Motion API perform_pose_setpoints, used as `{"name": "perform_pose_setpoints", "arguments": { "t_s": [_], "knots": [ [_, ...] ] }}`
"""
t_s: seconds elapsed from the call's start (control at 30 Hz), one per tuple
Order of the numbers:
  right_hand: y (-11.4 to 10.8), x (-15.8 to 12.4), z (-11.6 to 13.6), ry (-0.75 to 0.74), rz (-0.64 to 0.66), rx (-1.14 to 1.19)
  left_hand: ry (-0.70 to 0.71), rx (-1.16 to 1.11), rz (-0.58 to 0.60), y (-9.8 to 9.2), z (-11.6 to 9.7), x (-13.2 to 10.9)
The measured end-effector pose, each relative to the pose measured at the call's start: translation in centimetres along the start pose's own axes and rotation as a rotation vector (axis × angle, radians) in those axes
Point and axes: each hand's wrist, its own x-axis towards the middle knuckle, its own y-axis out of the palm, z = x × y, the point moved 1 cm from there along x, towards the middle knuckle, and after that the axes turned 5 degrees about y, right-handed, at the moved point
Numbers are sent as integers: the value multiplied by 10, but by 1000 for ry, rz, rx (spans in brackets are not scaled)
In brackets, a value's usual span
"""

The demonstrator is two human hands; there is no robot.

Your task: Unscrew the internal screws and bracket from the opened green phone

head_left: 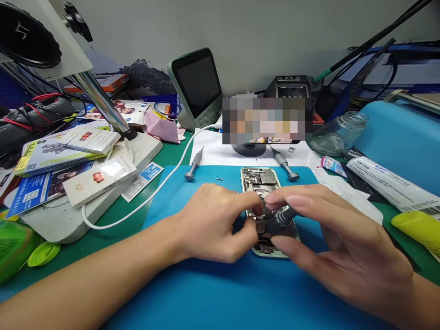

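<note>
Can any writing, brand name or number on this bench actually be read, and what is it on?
None reads clearly.
White tube: blue print and barcode, too small.
Card boxes: print too small.
Blue-and-white card: blurred.
Black disc: pale mark, unclear.
Screwdriver in the right hand: no mark visible.

We sit at a cluttered workbench covered by a green cutting mat with a blue work mat on top, facing a plain grey wall in even light.
</note>
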Motion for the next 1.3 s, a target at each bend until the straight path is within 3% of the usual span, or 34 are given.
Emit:
{"name": "perform_pose_setpoints", "arguments": {
  "t_s": [0.4, 0.67, 0.9, 1.07, 1.3],
  "knots": [
    [1, -14, -8, 205, -213, 9, 1, -6, -12, -1, 0, -1],
    [1, -11, -7, 213, -191, -18, 2, 8, 5, -1, 0, -1],
    [0, 4, 1, 115, -317, -61, 30, 12, 54, -1, -3, -1],
    [-1, 0, -1, 155, -368, -118, 66, 26, 70, -2, -2, -1],
    [-7, -1, -2, 211, -337, -156, 98, 75, 85, -1, 1, -2]
  ]
}}
